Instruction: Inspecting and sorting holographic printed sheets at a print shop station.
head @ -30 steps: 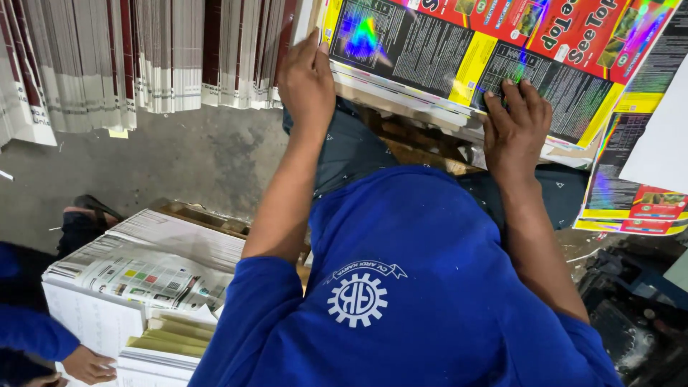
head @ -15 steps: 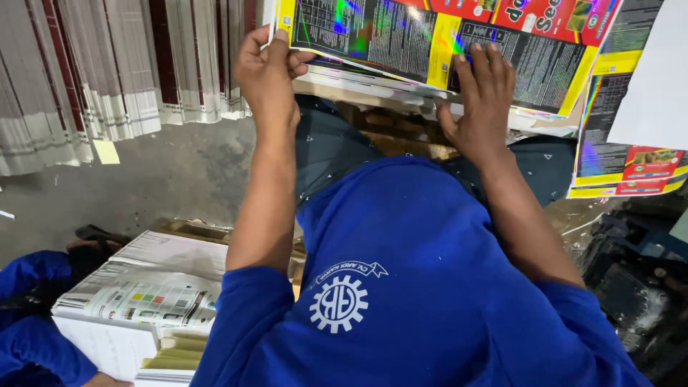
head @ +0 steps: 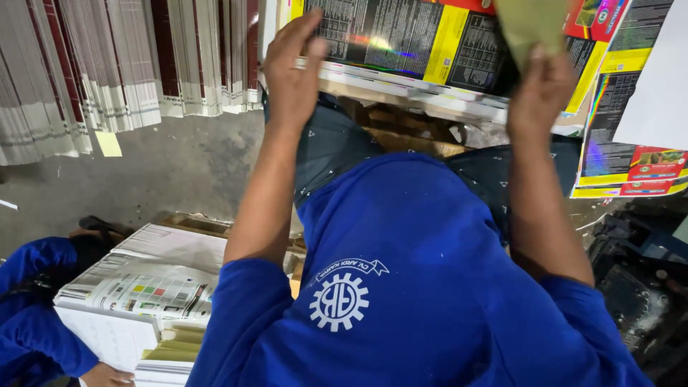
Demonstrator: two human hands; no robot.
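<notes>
We see our left hand (head: 292, 72) gripping the near edge of the stack of printed sheets (head: 401, 43), our right hand (head: 539, 89) pinching an olive sheet (head: 529, 25) above that stack, white bundles (head: 122, 72) left of it.

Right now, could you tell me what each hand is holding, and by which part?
The left hand grips the left edge of the printed sheet stack. The right hand pinches the lower end of an olive-green sheet.

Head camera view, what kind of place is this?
Probably a print or packaging workshop. Both hands, left hand and right hand, are on a stack of glossy printed sheets; more printed sheets and fanned paper piles lie on the concrete floor.
</notes>
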